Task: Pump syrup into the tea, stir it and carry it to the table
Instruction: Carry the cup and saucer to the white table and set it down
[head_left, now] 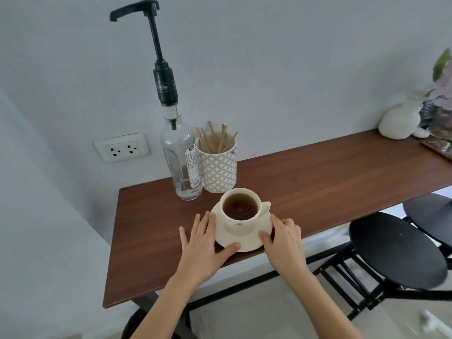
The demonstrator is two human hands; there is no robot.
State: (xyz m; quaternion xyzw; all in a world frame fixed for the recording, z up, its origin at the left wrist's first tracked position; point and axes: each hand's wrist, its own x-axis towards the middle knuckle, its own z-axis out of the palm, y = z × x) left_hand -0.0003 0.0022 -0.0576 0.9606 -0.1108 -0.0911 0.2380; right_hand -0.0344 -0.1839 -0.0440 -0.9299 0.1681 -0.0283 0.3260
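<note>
While both hands flank it, round cream saucer (244,243), glossy cup (241,211), wooden counter (318,177)

Narrow brown wooden counter (318,182) against a wall: saucer (244,243) (teacup on it) centre; syrup bottle (181,162) and stirrer cup (217,170) at 11 o'clock; white rabbit figurine (401,121) at 2.

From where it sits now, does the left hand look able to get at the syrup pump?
Probably yes. The left hand rests at the saucer, and the bare counter between it and the bottle is free. The pump head stands high, so reaching it means a lift well upward.
</note>
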